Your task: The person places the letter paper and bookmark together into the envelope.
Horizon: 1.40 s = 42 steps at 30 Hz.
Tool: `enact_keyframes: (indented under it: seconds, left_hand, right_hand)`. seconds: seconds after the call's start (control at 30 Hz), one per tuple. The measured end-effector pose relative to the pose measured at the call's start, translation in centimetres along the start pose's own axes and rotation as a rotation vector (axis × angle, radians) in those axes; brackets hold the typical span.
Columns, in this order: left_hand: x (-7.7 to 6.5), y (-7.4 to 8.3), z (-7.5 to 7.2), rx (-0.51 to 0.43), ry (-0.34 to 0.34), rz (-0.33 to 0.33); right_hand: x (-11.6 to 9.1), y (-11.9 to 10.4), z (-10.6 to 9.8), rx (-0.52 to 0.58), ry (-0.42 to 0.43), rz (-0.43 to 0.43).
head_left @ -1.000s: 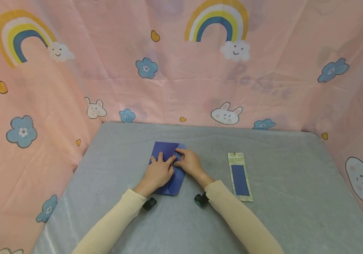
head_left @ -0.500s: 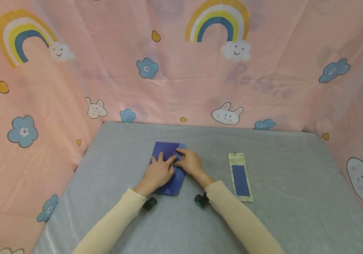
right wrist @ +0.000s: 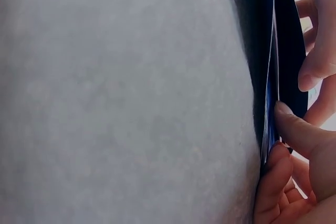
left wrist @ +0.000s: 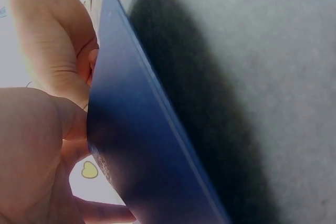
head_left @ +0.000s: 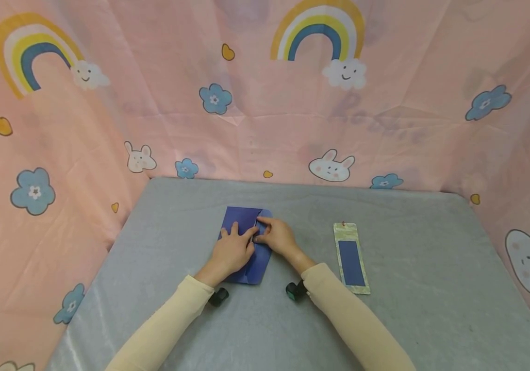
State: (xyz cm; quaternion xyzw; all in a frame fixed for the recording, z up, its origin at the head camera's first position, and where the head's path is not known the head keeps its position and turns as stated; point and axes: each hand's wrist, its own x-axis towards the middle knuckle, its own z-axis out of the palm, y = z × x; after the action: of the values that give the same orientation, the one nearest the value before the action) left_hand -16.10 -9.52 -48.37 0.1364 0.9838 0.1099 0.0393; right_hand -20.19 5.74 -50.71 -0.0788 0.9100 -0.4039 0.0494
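Observation:
A dark blue paper envelope [head_left: 259,268] lies near the middle of the table, with a lighter blue flap [head_left: 265,212] along its right side. My left hand [head_left: 230,251] rests on its face with spread fingers, the index fingertip close to the flap's fold. My right hand [head_left: 280,239] pinches the envelope's edge along that fold between thumb and fingers. In the right wrist view the right thumb [right wrist: 299,129] lies on a thin pale edge between the layers, with curled fingers below. The left wrist view shows the envelope's blue underside [left wrist: 142,129] raised off the cloth at a slant.
A green-bordered bookmark-like card [head_left: 351,263] with a dark blue panel lies to the right of the right hand. Grey cloth covers the table [head_left: 432,288]. A pink printed curtain [head_left: 255,129] encloses the back and sides. Black wrist cameras [head_left: 218,297] sit under both wrists.
Both hands keep the same place on the envelope. The right wrist shifts very slightly to the right.

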Motion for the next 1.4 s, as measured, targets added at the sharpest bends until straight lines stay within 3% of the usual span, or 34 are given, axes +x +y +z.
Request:
enact_keyframes:
  seconds: [0.97,1.4]
  left_hand:
    - [0.04,0.06,-0.06,0.014,-0.008,-0.011]
    - [0.12,0.03,0.13,0.029,-0.030,-0.025]
  right_hand:
    - [-0.14,-0.41,0.16,-0.052,0.030,-0.004]
    - [-0.25,0.46,-0.52,0.198,-0.028,0.036]
